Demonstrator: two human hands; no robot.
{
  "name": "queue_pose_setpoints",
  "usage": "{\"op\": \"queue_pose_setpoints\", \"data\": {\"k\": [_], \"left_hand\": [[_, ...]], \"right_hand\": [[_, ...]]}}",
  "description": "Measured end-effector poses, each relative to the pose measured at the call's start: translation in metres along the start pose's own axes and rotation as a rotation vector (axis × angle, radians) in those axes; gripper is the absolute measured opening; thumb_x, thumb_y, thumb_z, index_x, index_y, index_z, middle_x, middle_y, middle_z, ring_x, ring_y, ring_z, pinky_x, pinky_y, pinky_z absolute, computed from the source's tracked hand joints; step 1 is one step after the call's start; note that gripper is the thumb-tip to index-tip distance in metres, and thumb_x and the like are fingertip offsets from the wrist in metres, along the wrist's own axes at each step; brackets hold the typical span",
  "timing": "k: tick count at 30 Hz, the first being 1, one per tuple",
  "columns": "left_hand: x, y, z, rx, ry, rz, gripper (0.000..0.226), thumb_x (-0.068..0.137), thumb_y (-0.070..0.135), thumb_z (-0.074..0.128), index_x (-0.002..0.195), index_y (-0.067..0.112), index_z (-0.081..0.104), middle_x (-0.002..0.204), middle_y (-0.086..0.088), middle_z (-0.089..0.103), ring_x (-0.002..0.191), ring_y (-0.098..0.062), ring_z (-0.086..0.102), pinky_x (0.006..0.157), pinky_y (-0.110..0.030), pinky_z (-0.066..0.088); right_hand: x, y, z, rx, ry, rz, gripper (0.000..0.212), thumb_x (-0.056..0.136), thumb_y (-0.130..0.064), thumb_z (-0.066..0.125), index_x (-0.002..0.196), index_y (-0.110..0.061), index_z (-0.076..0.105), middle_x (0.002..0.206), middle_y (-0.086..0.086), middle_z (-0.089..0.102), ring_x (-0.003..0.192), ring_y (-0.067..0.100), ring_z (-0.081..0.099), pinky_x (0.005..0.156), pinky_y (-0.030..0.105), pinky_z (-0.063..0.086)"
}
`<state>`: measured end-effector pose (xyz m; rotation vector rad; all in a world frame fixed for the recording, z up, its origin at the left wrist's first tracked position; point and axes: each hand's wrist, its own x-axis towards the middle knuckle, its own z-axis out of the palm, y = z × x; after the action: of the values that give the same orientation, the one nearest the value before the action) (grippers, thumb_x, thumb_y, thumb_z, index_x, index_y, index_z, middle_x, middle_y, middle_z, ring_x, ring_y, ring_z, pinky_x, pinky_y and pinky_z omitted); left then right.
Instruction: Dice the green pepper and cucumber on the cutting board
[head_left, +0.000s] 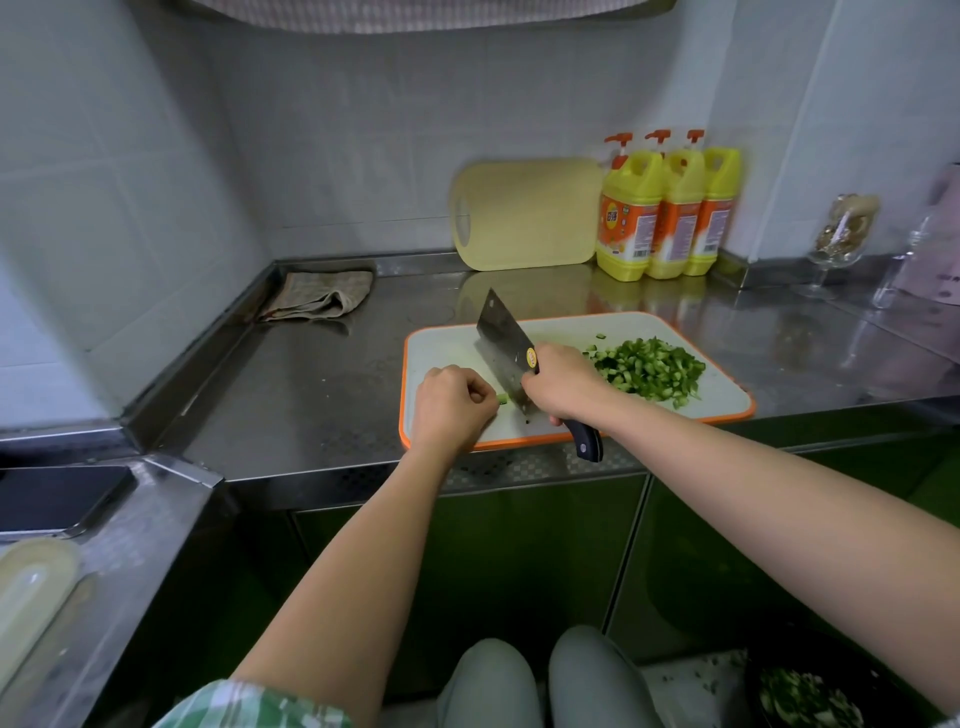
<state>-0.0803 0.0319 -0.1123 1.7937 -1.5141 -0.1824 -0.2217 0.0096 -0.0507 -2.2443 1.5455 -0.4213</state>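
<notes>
The right hand (558, 382) grips a broad steel cleaver (506, 348); the left hand (452, 402), fingers curled, pins a green stub (502, 398). Glossy diced bits (649, 369) heap on the white, orange-rimmed board (447, 343).

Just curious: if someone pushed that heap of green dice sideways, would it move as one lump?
Probably not: the heap is many small loose pieces, so it would likely spread. Strays lie beside it on the board, hinting they scatter. Small, so probably light.
</notes>
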Motion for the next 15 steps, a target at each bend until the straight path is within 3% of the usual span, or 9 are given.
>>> {"op": "queue_pose_setpoints", "data": {"k": [8,15], "left_hand": [[0.001,-0.003,0.002,0.016,0.025,-0.011,0.015,0.079,0.013,0.066,0.065,0.011,0.070,0.067,0.003,0.067,0.078,-0.018,0.060,0.068,-0.033,0.053],[0.003,-0.006,0.003,0.003,0.008,-0.016,0.014,0.081,0.016,0.066,0.068,0.016,0.072,0.072,0.005,0.067,0.084,-0.019,0.059,0.072,-0.037,0.055]], "right_hand": [[-0.009,-0.004,-0.013,-0.075,-0.121,-0.025,0.010,0.093,-0.010,0.041,0.090,-0.006,0.049,0.065,0.011,0.060,0.039,0.017,0.057,0.041,0.020,0.038],[-0.001,-0.011,-0.004,-0.117,-0.141,0.027,0.019,0.092,-0.006,0.042,0.106,0.002,0.054,0.064,0.012,0.060,0.040,0.018,0.056,0.042,0.022,0.041]]}}
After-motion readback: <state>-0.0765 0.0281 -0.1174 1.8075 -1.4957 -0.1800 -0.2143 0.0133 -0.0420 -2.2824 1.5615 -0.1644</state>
